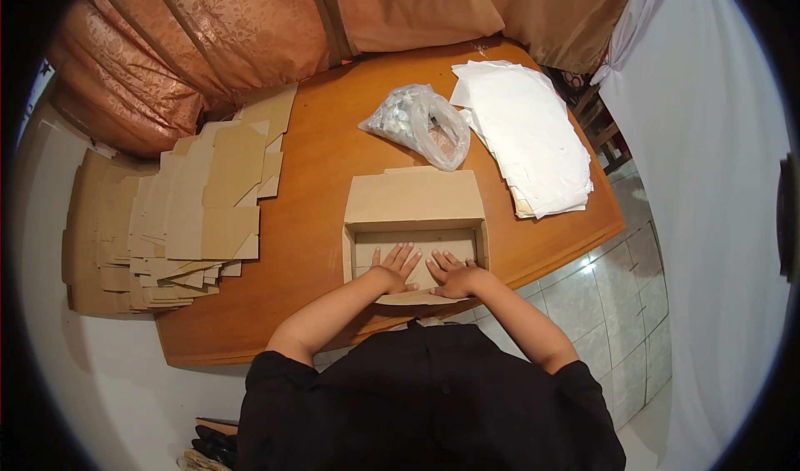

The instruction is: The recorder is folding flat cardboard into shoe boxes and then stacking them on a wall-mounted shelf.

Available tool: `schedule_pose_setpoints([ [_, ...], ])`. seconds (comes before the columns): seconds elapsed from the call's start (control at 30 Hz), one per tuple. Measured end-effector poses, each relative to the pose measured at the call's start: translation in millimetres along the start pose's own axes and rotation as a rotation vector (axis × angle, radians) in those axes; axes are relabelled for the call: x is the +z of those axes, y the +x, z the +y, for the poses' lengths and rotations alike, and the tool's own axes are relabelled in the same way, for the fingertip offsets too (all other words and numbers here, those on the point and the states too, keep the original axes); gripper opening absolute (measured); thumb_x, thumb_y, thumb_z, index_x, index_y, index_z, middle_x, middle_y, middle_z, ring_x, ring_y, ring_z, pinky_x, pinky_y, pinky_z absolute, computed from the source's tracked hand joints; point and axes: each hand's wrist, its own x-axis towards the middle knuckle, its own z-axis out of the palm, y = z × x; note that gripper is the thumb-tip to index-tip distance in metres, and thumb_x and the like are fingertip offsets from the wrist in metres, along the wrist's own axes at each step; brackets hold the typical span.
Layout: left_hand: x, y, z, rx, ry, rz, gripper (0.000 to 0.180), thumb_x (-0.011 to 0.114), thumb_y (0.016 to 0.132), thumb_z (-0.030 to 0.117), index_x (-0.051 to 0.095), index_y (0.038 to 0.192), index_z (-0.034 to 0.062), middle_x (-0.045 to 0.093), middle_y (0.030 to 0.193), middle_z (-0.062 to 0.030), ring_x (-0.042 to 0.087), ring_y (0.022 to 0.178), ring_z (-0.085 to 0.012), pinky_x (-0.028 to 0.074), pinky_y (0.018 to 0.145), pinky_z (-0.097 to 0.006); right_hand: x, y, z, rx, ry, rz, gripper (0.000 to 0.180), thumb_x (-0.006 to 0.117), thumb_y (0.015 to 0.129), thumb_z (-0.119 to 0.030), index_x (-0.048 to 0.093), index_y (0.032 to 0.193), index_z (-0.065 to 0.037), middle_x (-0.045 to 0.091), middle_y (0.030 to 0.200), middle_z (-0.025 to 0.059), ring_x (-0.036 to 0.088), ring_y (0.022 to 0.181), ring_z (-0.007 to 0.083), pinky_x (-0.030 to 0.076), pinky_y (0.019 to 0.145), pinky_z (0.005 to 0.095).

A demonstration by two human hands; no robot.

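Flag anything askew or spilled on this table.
The flattened cardboard at the left lies in an uneven, fanned pile, edges jutting out, and the white sheets at the right are stacked out of line. Nothing looks spilled.

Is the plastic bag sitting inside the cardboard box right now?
No, the plastic bag lies on the table, beyond the cardboard box.

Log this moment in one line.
left hand: spread open inside cardboard box | right hand: spread open, same box | plastic bag: beyond box | white sheets: right of bag | flat cardboard pile: left of box
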Motion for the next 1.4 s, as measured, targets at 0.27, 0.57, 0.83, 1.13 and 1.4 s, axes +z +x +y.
schedule_pose_setpoints([
  [0.27,2,4,-2,-0.003,-0.017,0.036,0.080,0.034,0.086,0.064,-0.002,0.147,0.0272,-0.011,0.154,-0.0025,-0.007,0.142,-0.0231,0.000,0.105,-0.063,11,4,-1,0.054,0.019,0.029,0.075,0.040,0.090,-0.051,0.000,0.147,-0.025,-0.009,0.154,-0.0013,-0.002,0.142,0.0201,0.008,0.112,0.0521],
  [0.57,-21,-7,5,-0.072,-0.107,0.141,0.067,0.047,0.089,0.050,0.020,0.146,0.0243,0.008,0.154,-0.0080,0.012,0.141,-0.0243,0.022,0.104,-0.058,-35,-18,9,-0.280,0.345,0.455,0.052,0.051,0.086,-0.032,0.037,0.132,-0.013,0.038,0.129,0.0111,0.040,0.117,0.0280,0.037,0.093,0.0464],
  [0.83,-91,-36,27,0.236,-1.127,0.713,0.037,0.047,0.095,0.033,0.058,0.077,0.0022,0.045,0.053,0.0005,0.042,0.049,-0.0073,0.035,0.048,-0.024,-72,-36,112,-0.171,0.631,1.393,0.021,0.059,0.083,-0.015,0.065,0.100,-0.003,0.066,0.093,0.0136,0.063,0.085,0.0257,0.049,0.076,0.0324],
  [1.13,-105,-17,49,0.280,-1.019,0.878,0.037,0.051,0.093,0.032,0.059,0.076,0.0012,0.050,0.058,-0.0042,0.046,0.057,-0.0113,0.039,0.055,-0.027,-118,26,213,0.128,0.490,1.458,0.019,0.056,0.078,-0.010,0.066,0.093,-0.005,0.064,0.098,0.0144,0.061,0.090,0.0317,0.048,0.080,0.0395],
  [1.4,-115,-9,44,0.220,-1.131,0.996,0.020,0.057,0.089,0.021,0.063,0.098,0.0038,0.061,0.083,-0.0057,0.054,0.071,-0.0133,0.045,0.068,-0.026,-143,56,279,0.551,0.326,1.486,0.051,0.062,0.074,-0.020,0.050,0.123,-0.009,0.049,0.131,0.0108,0.040,0.126,0.0266,0.019,0.103,0.0644],
])
